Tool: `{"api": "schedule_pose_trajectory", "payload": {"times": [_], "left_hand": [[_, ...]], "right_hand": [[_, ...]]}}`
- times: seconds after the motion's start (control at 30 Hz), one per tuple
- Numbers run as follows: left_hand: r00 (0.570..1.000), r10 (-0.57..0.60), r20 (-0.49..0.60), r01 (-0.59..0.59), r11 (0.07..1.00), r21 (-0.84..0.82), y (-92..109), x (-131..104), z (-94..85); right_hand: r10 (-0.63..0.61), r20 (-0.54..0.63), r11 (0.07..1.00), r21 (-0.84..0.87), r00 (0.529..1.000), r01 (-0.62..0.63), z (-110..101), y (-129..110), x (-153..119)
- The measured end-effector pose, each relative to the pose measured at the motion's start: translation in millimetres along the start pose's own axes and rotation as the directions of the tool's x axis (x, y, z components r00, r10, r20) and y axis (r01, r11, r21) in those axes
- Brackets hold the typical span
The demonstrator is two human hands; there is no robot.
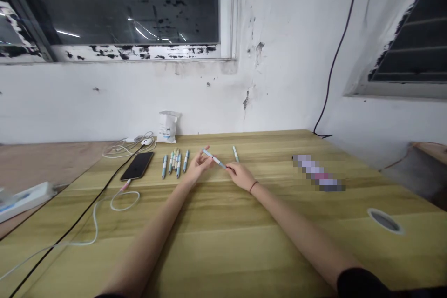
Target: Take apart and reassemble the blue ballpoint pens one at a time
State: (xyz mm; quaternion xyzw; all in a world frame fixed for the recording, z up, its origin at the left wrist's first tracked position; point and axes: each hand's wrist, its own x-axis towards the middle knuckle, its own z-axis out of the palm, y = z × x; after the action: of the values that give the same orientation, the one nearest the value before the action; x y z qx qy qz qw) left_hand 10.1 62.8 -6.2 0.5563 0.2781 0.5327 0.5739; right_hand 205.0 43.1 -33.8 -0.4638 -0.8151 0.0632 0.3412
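A light-blue pen (pixel 215 159) with a pale band is held slantwise above the wooden table, between my two hands. My left hand (pixel 197 167) grips it near its upper left end. At the lower right end, the dark tip is pinched by my right hand (pixel 241 176), which has a thin dark red band at the wrist. Just behind my right hand another pen (pixel 235 152), whitish and green, lies partly hidden. Several similar pens (pixel 178 166) are grouped to the left of my left hand.
On the left are a smartphone (pixel 137 165) with its cable, a white charger (pixel 147 141) with coiled cords, and a power strip (pixel 28 201). A white packet (pixel 168 127) stands against the wall. To the right lie a pixelated item (pixel 318 173) and a round table hole (pixel 385 221).
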Motion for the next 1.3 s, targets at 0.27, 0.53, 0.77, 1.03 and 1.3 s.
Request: {"api": "schedule_pose_trajectory", "payload": {"times": [0.27, 0.53, 0.77, 1.03, 1.3], "left_hand": [[0.993, 0.078, -0.089, -0.060, 0.980, 0.190, -1, 0, 7.4], [0.962, 0.193, -0.195, -0.108, 0.919, 0.378, -1, -3, 9.7], [0.866, 0.378, 0.329, -0.369, 0.037, 0.929, 15, -13, 8.2], [0.910, 0.071, 0.409, -0.399, -0.121, 0.909, 12, -15, 12.6], [0.918, 0.041, 0.394, -0.391, -0.056, 0.919, 11, -16, 11.2]], "right_hand": [[0.071, -0.054, 0.959, -0.272, 0.996, -0.083, -14, -17, -4], [0.118, -0.103, 0.923, -0.357, 0.988, -0.147, -20, -25, -5], [0.090, -0.132, 0.931, -0.342, 0.987, -0.130, -20, -22, -5], [-0.056, -0.091, 0.960, -0.280, 0.994, 0.029, -18, -23, -6], [-0.007, 0.007, 0.928, -0.372, 1.000, 0.010, -16, -17, -5]]}}
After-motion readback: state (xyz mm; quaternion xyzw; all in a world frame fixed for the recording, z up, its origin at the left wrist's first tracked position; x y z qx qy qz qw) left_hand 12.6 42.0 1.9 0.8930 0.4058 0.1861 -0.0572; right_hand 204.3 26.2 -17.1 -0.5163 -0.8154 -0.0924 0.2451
